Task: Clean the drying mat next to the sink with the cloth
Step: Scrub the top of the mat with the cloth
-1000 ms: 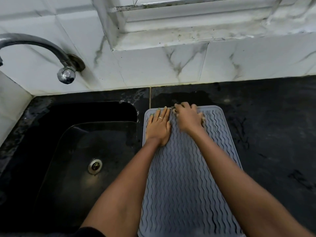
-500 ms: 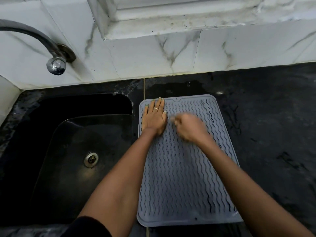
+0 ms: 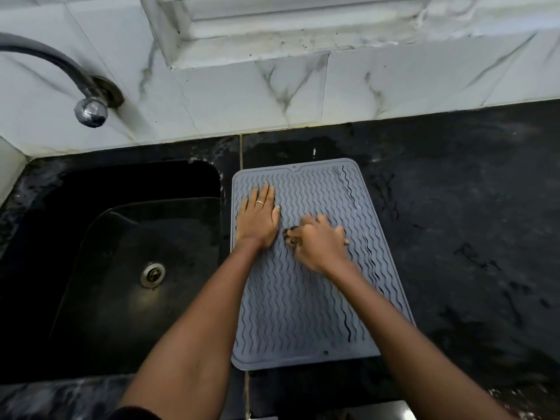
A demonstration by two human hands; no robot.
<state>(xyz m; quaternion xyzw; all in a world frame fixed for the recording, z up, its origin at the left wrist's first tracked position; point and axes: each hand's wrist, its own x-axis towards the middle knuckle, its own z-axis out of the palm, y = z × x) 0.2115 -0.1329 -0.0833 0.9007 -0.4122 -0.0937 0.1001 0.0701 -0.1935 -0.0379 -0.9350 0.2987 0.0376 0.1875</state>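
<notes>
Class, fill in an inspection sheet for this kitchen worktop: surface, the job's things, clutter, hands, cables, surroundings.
Surface: black stone counter, smeared and streaked.
Job's things: grey wavy-ribbed drying mat flat on the counter beside the sink; cloth barely visible, bunched under the right hand.
Clutter: nothing seen.
Hands: left hand flat on the mat, wearing a ring; right hand curled on the cloth, blurred.
Cables: nothing seen.
Surroundings: tap on the marble-tiled wall; drain in the sink.

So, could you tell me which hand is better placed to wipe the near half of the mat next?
The right hand: it grips the cloth mid-mat, nearer the unwiped part. The left hand lies flat, steadying the drying mat.
</notes>
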